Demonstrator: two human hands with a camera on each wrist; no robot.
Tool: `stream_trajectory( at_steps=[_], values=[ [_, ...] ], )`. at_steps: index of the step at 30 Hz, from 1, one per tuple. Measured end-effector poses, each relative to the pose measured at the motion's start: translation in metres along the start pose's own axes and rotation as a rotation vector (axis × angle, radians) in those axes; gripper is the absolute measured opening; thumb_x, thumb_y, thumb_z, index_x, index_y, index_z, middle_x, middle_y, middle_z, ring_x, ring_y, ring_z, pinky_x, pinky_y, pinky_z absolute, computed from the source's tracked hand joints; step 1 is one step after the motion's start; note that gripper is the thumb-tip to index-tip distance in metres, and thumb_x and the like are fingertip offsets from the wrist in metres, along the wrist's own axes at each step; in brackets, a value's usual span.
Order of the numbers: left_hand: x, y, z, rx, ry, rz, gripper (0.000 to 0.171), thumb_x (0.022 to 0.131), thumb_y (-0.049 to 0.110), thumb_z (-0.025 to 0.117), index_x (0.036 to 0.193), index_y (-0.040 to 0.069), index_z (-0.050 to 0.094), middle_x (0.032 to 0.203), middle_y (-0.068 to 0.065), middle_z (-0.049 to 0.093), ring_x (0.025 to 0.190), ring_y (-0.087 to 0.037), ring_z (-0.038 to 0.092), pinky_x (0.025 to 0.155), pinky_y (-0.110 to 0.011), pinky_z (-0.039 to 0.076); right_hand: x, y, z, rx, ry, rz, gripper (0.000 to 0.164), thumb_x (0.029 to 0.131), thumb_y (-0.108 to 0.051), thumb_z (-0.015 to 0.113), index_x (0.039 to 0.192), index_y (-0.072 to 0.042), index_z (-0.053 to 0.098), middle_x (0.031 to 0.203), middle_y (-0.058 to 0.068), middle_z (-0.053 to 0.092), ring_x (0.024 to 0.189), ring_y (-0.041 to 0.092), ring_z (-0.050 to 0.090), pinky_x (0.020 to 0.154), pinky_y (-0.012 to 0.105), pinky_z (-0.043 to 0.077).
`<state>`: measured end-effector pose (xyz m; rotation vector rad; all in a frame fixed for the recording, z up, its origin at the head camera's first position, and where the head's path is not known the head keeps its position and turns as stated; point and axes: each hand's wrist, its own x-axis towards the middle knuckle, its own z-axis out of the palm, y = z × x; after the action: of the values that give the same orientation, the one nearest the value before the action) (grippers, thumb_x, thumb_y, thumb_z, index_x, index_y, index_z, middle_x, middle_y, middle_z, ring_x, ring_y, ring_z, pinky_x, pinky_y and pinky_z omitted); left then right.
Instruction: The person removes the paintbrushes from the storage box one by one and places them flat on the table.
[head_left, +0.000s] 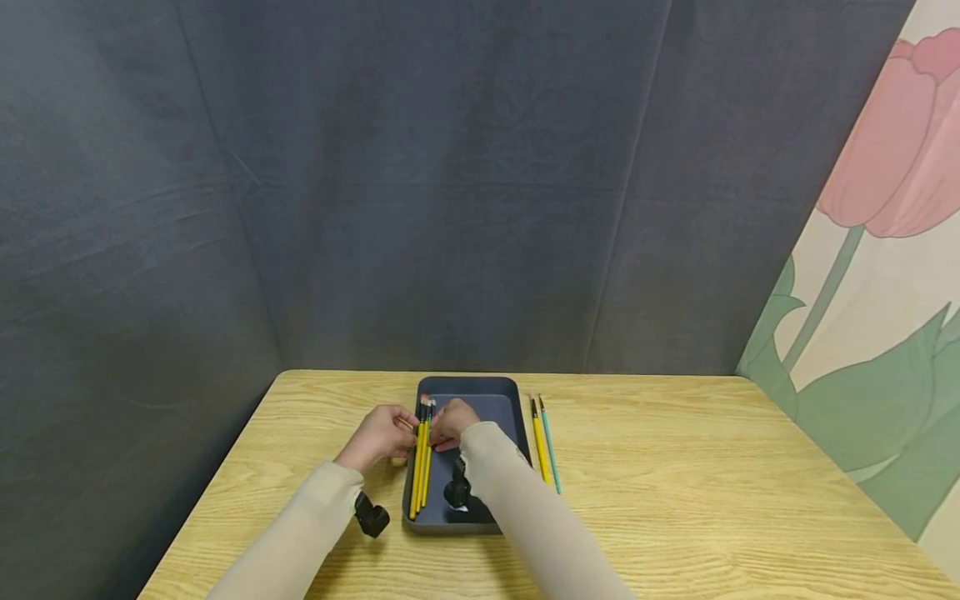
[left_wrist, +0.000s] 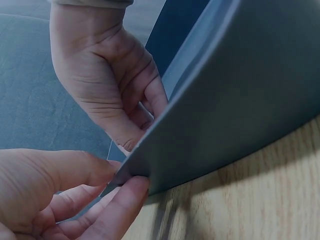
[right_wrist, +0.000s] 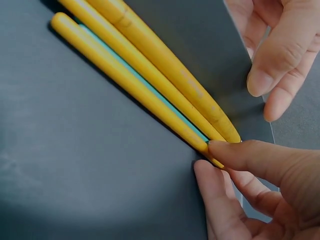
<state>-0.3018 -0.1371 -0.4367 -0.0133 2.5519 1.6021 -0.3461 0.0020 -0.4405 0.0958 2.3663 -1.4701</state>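
Note:
Several paintbrushes (head_left: pixel 423 461), yellow-handled with one teal among them, lie lengthwise along the left side inside a dark grey tray (head_left: pixel 468 384). My left hand (head_left: pixel 384 437) is at the tray's left edge; in the left wrist view its thumb and finger pinch the tray wall (left_wrist: pixel 200 120). My right hand (head_left: pixel 454 422) reaches into the tray. In the right wrist view, the right thumb (right_wrist: pixel 245 154) and a finger pinch a yellow paintbrush (right_wrist: pixel 135 92) near its narrow end. The bristle tips are hidden there, but show at the tray's far end in the head view.
On the wooden table (head_left: pixel 675 483), right of the tray, lie a yellow paintbrush (head_left: pixel 539 442) and a teal paintbrush (head_left: pixel 550 446), partly behind the right sleeve. A dark curtain (head_left: pixel 450 183) hangs behind the table. Black cameras (head_left: pixel 371 516) sit on both wrists.

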Motion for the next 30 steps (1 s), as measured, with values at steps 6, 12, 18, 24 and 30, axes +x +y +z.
stream_trajectory(
  at_steps=[6, 12, 18, 24, 30],
  values=[
    [-0.0013, 0.0013, 0.0000, -0.003, 0.000, -0.010, 0.025, 0.079, -0.011, 0.065, 0.105, -0.008, 0.062, 0.084, -0.014, 0.062, 0.068, -0.020, 0.064, 0.065, -0.039, 0.059, 0.0020, -0.0005, 0.0018, -0.019, 0.017, -0.004, 0.023, 0.069, 0.020, 0.071, 0.076, 0.000, 0.061, 0.064, 0.006, 0.055, 0.054, 0.015, 0.057, 0.067, 0.037, 0.060],
    [-0.0015, 0.0017, 0.0005, 0.005, 0.005, -0.014, 0.025, 0.080, -0.010, 0.065, 0.105, -0.007, 0.063, 0.085, -0.014, 0.062, 0.068, -0.019, 0.064, 0.065, -0.039, 0.059, 0.0016, -0.0009, 0.0013, -0.033, 0.010, -0.011, 0.023, 0.068, 0.021, 0.069, 0.077, 0.001, 0.061, 0.065, 0.007, 0.056, 0.055, 0.018, 0.059, 0.066, 0.037, 0.060],
    [-0.0003, 0.0024, 0.0012, 0.008, 0.009, -0.020, 0.026, 0.080, -0.010, 0.065, 0.105, -0.006, 0.063, 0.086, -0.014, 0.062, 0.068, -0.019, 0.064, 0.065, -0.039, 0.059, 0.0008, -0.0016, 0.0007, -0.036, 0.003, -0.017, 0.025, 0.068, 0.022, 0.067, 0.074, 0.000, 0.060, 0.066, 0.008, 0.056, 0.056, 0.019, 0.059, 0.064, 0.037, 0.060],
    [0.0004, 0.0025, 0.0002, 0.006, 0.010, -0.019, 0.026, 0.079, -0.011, 0.064, 0.104, -0.007, 0.062, 0.085, -0.014, 0.061, 0.067, -0.020, 0.063, 0.064, -0.038, 0.059, 0.0026, -0.0031, 0.0021, -0.073, 0.020, -0.018, 0.028, 0.065, 0.024, 0.068, 0.071, -0.001, 0.057, 0.061, 0.008, 0.055, 0.053, 0.019, 0.058, 0.062, 0.036, 0.060],
    [0.0004, 0.0027, 0.0003, -0.006, 0.012, -0.021, 0.026, 0.078, -0.012, 0.064, 0.103, -0.006, 0.063, 0.083, -0.013, 0.061, 0.067, -0.019, 0.063, 0.064, -0.038, 0.059, 0.0082, -0.0026, 0.0063, -0.199, 0.037, -0.011, 0.025, 0.068, 0.019, 0.072, 0.069, -0.002, 0.059, 0.062, 0.009, 0.059, 0.051, 0.020, 0.062, 0.052, 0.029, 0.057]
  ],
)
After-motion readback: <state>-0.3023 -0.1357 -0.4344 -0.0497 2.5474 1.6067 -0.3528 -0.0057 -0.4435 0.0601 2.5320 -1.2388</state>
